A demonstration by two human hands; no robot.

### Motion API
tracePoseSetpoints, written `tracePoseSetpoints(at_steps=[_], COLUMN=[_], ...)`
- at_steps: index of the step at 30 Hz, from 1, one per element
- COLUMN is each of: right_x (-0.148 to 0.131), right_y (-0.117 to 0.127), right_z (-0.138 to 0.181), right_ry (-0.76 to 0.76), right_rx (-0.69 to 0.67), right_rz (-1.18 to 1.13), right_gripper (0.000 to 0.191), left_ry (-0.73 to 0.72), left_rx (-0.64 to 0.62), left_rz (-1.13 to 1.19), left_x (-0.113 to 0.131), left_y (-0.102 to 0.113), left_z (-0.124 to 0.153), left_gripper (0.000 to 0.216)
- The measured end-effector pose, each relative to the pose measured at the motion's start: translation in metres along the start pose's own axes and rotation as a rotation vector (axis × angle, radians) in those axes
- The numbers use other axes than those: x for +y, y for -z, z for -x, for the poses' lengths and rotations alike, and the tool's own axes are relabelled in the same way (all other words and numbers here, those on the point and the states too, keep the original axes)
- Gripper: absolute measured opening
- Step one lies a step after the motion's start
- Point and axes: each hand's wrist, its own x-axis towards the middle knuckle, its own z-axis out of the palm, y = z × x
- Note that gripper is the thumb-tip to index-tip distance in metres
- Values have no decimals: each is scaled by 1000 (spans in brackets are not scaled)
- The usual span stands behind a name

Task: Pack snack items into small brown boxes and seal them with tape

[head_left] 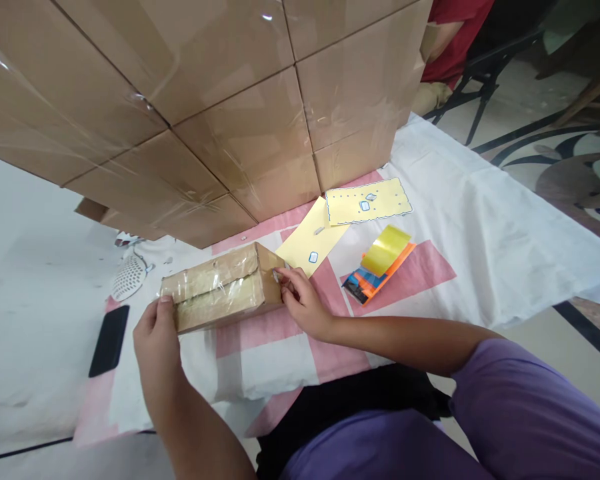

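Observation:
A small cardboard box with clear tape along its top seam is between my two hands, tilted slightly over the cloth. My left hand grips its left end, thumb on the top edge. At the box's right end is my right hand, its fingers curled and pinched against the end face; whether they hold a bit of tape or label there I cannot make out. To the right lies a tape dispenser, orange with a yellowish roll. Two yellow paper sheets, one plain and one patterned, lie behind my right hand.
Stacked large cartons wall off the table's far side. A black phone and a white perforated object sit at the left. A pink-and-white cloth covers the table. Behind the cartons sits a person in a red shirt.

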Motion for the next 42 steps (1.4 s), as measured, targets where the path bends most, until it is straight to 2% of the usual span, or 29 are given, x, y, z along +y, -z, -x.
tracePoseSetpoints(at_steps=[7,10,13,18,20,26,36,38,42], right_x=[2,4,4,4,4,4,3,-2,-20], right_y=[-2,-3,-2,-2,-2,-1,2,8,27], right_z=[-1,-2,-2,-2,-1,-2,-5,-9,-23], right_ry=[-40,-61,-39,-3,-23,-34,-24,17,95], right_rx=[31,53,51,50,51,10,0,-85,-380], right_rz=[-44,-15,-16,-26,-39,-92,-18,52,283], right_gripper=[35,24,15,10,12,36,33,45,102], left_ry=[-2,6,18,13,9,18,76,87,142], left_rx=[-2,-5,-8,4,6,22,5,-5,-50], left_rz=[13,7,5,12,17,16,28,60,183], left_x=[1,1,-1,-2,-1,-3,-10,-11,-13], left_y=[0,1,1,1,0,-1,-1,0,4], left_z=[2,1,0,-1,0,-3,-8,-10,-14], left_gripper=[48,47,46,45,44,43,50,50,51])
